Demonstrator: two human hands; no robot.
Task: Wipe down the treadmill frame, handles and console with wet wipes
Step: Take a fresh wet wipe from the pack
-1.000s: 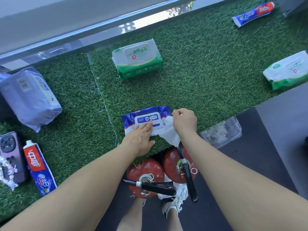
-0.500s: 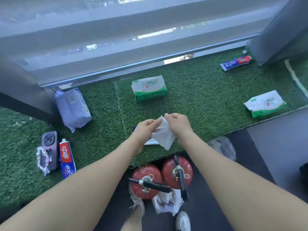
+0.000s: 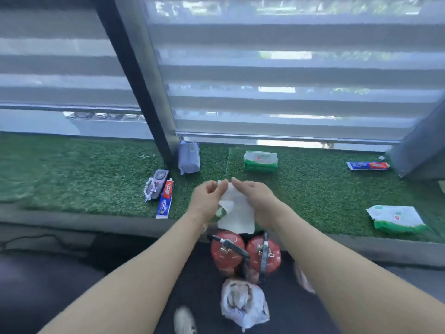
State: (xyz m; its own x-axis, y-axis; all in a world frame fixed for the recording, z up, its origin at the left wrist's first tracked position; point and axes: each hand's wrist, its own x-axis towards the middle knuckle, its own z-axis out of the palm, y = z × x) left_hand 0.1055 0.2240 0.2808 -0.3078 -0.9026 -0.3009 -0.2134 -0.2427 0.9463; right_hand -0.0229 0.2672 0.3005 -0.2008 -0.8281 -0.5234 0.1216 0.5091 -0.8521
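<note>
A strip of green turf [image 3: 313, 189] is laid below the window blinds. Green wipe packs [image 3: 260, 161] and toothpaste tubes [image 3: 165, 198] are spread on it; their print cannot be read. A white wet wipe [image 3: 237, 213], judged light, limp and damp, is pinched at its top corners by the left hand [image 3: 207, 201] and right hand [image 3: 258, 200], held close together above the turf's front edge.

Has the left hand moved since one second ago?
Yes. The left hand has left the blue pack on the grass and risen to pinch the wet wipe with the right hand.
</note>
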